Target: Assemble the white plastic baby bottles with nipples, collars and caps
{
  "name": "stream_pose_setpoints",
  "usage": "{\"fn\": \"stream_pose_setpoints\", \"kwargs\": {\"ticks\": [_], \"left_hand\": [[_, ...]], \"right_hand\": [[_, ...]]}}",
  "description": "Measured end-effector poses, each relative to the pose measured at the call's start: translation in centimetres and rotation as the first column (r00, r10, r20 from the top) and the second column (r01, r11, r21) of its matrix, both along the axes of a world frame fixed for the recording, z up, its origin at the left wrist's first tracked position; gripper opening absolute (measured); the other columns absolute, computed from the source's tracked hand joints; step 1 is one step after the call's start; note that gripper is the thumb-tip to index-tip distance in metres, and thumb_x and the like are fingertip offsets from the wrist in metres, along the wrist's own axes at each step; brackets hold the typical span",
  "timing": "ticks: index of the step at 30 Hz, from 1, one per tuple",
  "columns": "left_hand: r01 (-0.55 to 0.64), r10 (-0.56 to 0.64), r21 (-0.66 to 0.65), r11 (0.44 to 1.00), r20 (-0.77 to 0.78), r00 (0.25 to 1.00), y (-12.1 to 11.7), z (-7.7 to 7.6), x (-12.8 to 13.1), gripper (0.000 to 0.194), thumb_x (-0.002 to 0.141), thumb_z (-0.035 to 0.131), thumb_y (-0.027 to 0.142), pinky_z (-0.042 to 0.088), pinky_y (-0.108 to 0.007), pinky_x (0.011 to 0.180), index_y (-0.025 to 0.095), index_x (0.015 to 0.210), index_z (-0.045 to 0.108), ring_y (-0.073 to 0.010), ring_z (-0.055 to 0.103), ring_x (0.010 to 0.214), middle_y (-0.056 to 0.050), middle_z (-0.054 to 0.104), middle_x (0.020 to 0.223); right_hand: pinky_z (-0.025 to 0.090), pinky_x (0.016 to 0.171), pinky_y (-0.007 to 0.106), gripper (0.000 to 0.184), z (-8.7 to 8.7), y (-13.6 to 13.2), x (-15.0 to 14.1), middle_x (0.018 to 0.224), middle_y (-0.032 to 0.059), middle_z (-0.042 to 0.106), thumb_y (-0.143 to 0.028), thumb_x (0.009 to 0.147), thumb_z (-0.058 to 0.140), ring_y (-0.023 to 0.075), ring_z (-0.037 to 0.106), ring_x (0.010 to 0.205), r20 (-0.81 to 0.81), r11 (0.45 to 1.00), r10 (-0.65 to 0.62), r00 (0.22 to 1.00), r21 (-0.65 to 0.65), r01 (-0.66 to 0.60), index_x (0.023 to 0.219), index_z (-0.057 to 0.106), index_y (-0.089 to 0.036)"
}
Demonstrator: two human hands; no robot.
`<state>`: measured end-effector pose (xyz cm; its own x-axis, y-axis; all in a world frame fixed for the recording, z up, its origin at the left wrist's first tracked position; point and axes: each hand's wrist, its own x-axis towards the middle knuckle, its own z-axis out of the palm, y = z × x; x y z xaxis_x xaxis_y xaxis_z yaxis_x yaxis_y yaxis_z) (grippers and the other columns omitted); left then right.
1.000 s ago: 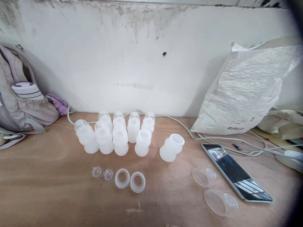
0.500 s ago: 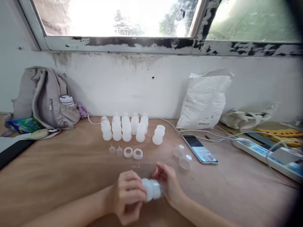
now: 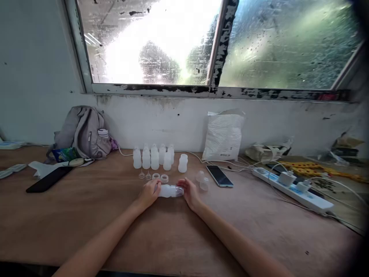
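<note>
A brown wooden table [image 3: 57, 227] is stretching across the view, and above it a window [image 3: 155, 38] is letting in bright light. At the back left a grey backpack [image 3: 82, 127] is leaning by the wall [image 3: 138, 119]; right of centre a white plastic bag [image 3: 221, 136] is standing upright. Farther right a white power strip [image 3: 307, 197] is lying aslant, bearing plugs [image 3: 286, 177]. Near the middle, the left hand [image 3: 149, 192] is curling its fingers round the base end of a frosted bottle [image 3: 166, 191], while the right hand [image 3: 188, 191] is keeping its fingers half bent, partly open, at the clear domed end; whether it is gripping, I cannot tell. A phone [image 3: 219, 176] is lying to the right. The bottle is lying sideways between both hands, its domed end pointing right. Beyond, more frosted bottles [image 3: 155, 159] are standing in a cluster, and an open-topped bottle [image 3: 182, 163] is standing just apart. Two clear caps [image 3: 204, 184] are lying between the right hand and the phone. Two white rings [image 3: 164, 178] are lying beyond the left hand, and two small clear teats [image 3: 141, 175] are resting to their left
</note>
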<state>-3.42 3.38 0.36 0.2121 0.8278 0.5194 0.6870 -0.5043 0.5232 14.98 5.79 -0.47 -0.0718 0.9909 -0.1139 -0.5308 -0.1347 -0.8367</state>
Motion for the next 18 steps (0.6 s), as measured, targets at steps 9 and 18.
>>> {"fn": "stream_pose_setpoints", "kwargs": {"ticks": [9,18], "left_hand": [[-0.093,0.130,-0.118,0.989,0.355,0.926,1.1,-0.5,-1.6,0.034,0.085,0.025,0.035,0.041,-0.029,0.072,0.018,0.084,0.054,-0.0171,0.056,0.080,-0.003,0.061,0.085],[0.197,-0.197,0.017,0.980,0.182,0.963,-0.1,-0.6,-0.6,0.025,0.086,0.032,0.030,0.040,-0.033,0.084,0.018,0.105,0.044,-0.0167,0.050,0.092,-0.007,0.052,0.100]], "right_hand": [[0.041,0.049,0.023,0.029,-0.4,-1.3,-0.9,0.074,0.0009,0.058,-0.036,0.066,0.062,0.0118,0.054,0.057,0.460,0.900,0.113,0.881,0.328,-0.287,0.088,0.055,-0.018],[0.045,0.070,0.031,0.034,-0.3,-2.3,-1.9,0.081,0.0028,0.060,-0.037,0.061,0.068,0.0175,0.056,0.075,0.425,0.902,0.102,0.900,0.341,-0.264,0.085,0.053,-0.018]]}}
